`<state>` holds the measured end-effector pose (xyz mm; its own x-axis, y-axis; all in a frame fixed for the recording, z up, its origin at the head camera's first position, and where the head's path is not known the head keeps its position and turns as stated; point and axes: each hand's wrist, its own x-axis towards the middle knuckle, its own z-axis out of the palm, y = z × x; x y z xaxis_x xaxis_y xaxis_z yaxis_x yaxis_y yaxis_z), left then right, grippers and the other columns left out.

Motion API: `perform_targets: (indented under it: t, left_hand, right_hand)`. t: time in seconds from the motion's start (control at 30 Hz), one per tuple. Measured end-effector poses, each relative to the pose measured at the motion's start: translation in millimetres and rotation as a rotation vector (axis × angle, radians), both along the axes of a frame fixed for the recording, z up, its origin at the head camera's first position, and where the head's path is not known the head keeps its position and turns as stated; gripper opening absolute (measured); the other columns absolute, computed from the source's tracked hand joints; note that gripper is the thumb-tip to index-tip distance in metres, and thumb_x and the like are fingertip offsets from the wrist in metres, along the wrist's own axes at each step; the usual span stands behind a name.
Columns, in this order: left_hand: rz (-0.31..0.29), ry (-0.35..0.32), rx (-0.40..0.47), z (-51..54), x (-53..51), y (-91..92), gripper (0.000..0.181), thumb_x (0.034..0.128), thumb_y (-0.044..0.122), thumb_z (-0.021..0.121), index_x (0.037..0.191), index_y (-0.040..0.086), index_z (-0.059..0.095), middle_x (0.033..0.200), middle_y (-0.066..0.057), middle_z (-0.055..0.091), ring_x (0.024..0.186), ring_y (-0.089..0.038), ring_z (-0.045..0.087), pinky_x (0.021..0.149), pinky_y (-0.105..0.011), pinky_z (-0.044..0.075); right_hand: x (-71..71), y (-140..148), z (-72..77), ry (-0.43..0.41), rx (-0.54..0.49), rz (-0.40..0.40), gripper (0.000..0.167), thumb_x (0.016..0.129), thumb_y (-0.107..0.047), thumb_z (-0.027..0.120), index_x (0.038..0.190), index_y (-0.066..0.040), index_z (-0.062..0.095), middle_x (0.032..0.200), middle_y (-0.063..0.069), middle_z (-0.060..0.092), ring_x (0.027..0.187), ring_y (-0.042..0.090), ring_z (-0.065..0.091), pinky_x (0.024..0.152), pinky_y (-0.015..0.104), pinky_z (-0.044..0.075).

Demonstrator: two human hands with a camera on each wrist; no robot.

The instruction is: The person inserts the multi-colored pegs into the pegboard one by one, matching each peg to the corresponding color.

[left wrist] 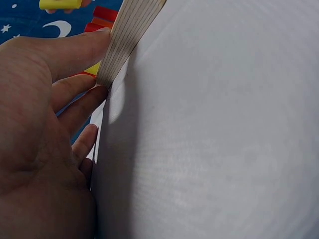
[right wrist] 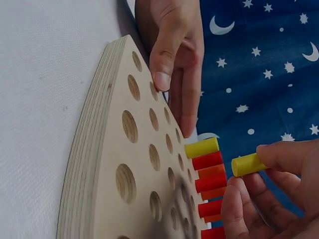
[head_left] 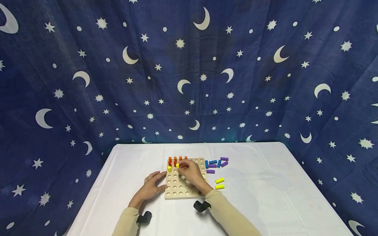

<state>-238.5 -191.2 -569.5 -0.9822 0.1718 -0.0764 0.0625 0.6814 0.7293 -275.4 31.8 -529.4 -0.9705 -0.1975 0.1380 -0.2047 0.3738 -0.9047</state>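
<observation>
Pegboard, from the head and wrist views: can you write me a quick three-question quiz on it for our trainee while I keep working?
1. Which hand pinches a yellow peg?
2. True or false: in the head view, the loose yellow pegs lie to the left of the board.
3. What colour is the farthest row of pegs standing in the board? A) blue, B) orange, C) purple

Key:
1. The right hand.
2. False; both loose yellow pegs lie to its right.
3. B, orange.

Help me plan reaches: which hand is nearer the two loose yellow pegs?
Right. The right hand is above the board, left of the loose yellow pegs; the left hand touches the board's left edge, farther away.
</observation>
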Motion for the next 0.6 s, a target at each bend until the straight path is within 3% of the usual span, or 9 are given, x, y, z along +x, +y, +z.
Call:
perform_targets:
  t: [0.4, 0.6]
  left_hand:
    - [-0.003, 0.014, 0.008, -1.3, -0.4, -0.3, 0.062, 0.0833, 0.035, 0.076, 0.141, 0.025, 0.055, 0.152, -0.018, 0.04, 0.142, -0.046, 0.027, 0.111, -0.07, 0.023]
    - [-0.004, 0.008, 0.01, -1.3, -0.3, -0.8, 0.062, 0.083, 0.035, 0.077, 0.141, 0.026, 0.055, 0.153, -0.017, 0.039, 0.142, -0.046, 0.027, 0.11, -0.071, 0.024]
  right_hand:
    - [-8.6, -12, -6.6, 0.036, 0.023, -0.035, 0.021, 0.083, -0.008, 0.076, 0.102, -0.003, 0.072, 0.089, 0.006, 0.073, 0.078, 0.01, 0.065, 0.071, 0.021, 0.054]
    - [-12.4, -16, -11.6, 0.038, 0.03, -0.069, 0.018, 0.08, -0.007, 0.078, 0.097, -0.005, 0.074, 0.085, 0.004, 0.073, 0.072, 0.007, 0.063, 0.068, 0.021, 0.053]
